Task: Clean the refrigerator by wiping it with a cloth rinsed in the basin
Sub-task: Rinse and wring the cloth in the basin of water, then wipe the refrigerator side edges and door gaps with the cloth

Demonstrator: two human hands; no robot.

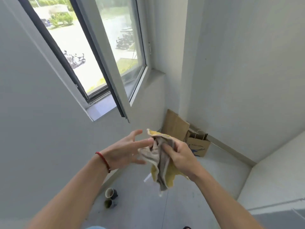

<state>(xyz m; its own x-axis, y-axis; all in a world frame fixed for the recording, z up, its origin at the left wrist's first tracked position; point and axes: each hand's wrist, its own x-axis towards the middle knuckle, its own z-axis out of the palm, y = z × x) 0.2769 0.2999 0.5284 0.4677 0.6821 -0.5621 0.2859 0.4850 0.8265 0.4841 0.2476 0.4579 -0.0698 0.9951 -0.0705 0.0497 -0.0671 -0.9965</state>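
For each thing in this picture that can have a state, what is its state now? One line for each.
cloth: crumpled, held in the air
right hand: grips the cloth
left hand: open, fingers spread, beside the cloth
window: sash open inward
paper bag: upright, top open
flat paper bag: leaning on the wall
two cups: upright on the floor

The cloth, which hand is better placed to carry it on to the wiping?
Right. The right hand already grips the cloth bunched in its fingers, while the left hand is spread open beside it, holding nothing.
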